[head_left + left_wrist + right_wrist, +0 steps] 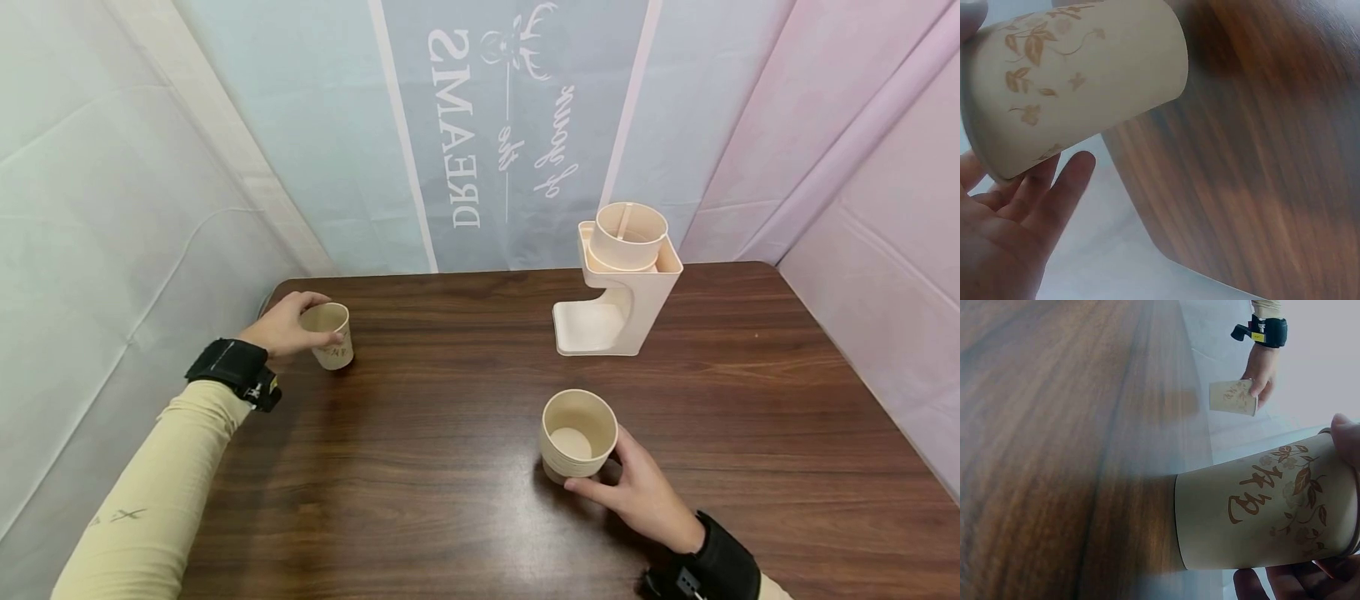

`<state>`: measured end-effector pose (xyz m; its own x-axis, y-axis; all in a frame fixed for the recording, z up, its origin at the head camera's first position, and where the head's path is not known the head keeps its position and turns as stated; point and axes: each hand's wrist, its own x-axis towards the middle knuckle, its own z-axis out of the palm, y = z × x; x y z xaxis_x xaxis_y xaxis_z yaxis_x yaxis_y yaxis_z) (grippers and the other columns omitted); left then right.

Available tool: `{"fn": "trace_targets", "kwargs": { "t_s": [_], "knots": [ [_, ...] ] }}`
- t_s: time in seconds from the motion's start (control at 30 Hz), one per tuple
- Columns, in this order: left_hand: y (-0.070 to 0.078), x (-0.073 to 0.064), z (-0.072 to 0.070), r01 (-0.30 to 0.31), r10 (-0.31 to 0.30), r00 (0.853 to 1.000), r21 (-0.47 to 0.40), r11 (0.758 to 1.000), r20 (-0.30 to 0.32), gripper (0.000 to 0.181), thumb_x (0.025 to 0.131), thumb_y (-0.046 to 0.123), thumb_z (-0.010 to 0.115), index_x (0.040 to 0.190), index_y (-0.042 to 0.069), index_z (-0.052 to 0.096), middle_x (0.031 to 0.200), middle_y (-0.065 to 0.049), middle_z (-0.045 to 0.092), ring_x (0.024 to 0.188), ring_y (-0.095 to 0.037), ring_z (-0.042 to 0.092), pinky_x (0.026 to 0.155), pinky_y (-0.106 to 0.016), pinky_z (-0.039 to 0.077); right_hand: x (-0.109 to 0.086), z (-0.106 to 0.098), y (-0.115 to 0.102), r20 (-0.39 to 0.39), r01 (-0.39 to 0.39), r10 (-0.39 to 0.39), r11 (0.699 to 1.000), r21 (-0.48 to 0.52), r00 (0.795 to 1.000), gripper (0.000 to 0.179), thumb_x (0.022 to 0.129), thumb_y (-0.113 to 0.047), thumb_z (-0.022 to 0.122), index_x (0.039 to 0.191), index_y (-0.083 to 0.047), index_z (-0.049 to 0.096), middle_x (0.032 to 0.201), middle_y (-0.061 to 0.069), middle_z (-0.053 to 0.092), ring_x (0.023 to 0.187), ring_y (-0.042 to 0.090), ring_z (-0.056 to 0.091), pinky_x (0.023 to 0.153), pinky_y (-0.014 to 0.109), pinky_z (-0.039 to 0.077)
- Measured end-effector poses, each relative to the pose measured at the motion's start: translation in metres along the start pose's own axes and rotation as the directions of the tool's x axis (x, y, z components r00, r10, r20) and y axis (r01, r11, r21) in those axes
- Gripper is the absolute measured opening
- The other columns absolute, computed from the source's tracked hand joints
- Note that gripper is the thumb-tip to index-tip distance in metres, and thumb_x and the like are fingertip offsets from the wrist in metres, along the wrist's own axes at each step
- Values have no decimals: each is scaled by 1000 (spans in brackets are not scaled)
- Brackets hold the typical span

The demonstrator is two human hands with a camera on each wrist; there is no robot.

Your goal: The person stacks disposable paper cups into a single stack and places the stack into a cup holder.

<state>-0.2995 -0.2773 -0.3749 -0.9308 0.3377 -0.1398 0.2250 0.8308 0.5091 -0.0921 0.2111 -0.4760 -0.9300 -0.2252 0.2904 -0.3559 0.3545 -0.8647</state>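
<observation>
At the table's left side, my left hand (288, 327) grips a cream paper cup (335, 354) near its rim, thumb on one side and fingers on the other. Brown leaf prints cover that cup (1085, 75) in the left wrist view; its base is close to the tabletop, and whether it touches I cannot tell. Front right of centre, my right hand (641, 492) holds a stack of nested paper cups (573, 462) by its side, mouth up. Several rims show below the top one. Brown characters and flowers mark the lowest cup (1260, 506) in the right wrist view.
A cream plastic stand (637, 321) with a flat foot is at the back right. On its top sits a round cream container (626, 254) with a thin strip inside. The brown wooden table (420, 467) meets hanging cloth (315, 125) at the back.
</observation>
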Motion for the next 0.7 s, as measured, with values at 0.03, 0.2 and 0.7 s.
{"fn": "trace_targets", "kwargs": {
  "t_s": [0.03,0.2,0.7],
  "knots": [
    [2,0,0,-3,3,1000,0,1000,-6,85,91,41,76,148,-9,37,145,-31,40,133,-47,40,106,-61,39,0,0,0,0,0,0,1000,0,1000,81,77,-5,89,146,-11,48,132,4,61,119,9,57,95,18,47],
    [17,-1,1,-25,25,999,10,1000,-25,82,91,42,75,148,-6,39,146,-28,39,134,-44,40,107,-58,39,0,0,0,0,3,-3,1000,2,1000,81,77,-4,88,146,-12,48,132,4,61,118,9,57,94,19,48],
    [70,-3,6,-239,239,970,16,971,-37,69,86,36,81,137,-1,53,126,-16,55,115,-30,51,97,-50,45,0,0,-1,2,6,-6,1000,-1,1000,82,77,-4,88,147,-13,47,132,4,61,118,9,57,93,20,49]
  ]
}}
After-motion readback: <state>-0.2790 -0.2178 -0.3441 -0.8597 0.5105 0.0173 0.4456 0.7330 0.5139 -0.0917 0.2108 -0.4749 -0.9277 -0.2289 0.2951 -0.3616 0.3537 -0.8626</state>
